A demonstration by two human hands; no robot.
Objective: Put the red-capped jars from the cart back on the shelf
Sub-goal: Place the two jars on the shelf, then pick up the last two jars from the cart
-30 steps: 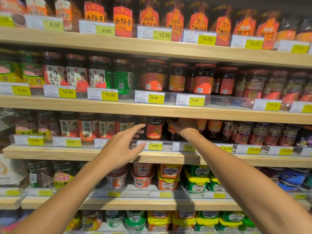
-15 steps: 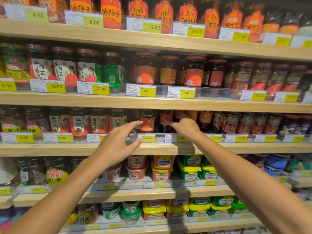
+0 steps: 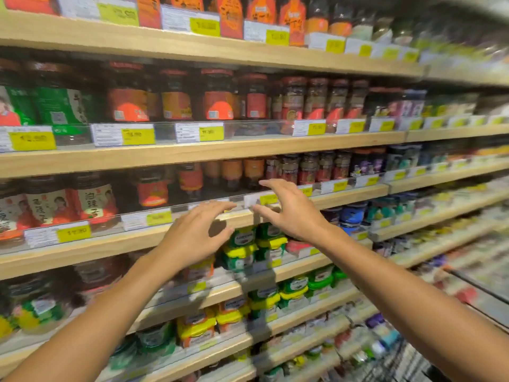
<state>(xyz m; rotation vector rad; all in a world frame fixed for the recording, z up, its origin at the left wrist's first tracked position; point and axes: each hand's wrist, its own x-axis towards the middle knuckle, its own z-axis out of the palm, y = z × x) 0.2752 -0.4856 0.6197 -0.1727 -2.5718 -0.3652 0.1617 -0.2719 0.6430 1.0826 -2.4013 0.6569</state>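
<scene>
Dark jars with red caps and orange-red labels (image 3: 152,188) stand in a row on the third wooden shelf (image 3: 115,244), behind a clear rail with yellow price tags. My left hand (image 3: 192,234) hovers in front of that shelf's edge, fingers spread, holding nothing. Just to its right, my right hand (image 3: 292,208) is also out of the shelf with its fingers apart and empty. Both hands are apart from the jars. The picture is blurred by head movement.
More jars (image 3: 217,96) fill the shelf above. Green and yellow tubs (image 3: 271,241) sit on the shelf below my hands. The wire edge of a cart (image 3: 396,362) shows at the bottom right.
My right hand has come back out of the jar row and opened. My left hand has drifted right. The view has swung to the right and turned blurry.
</scene>
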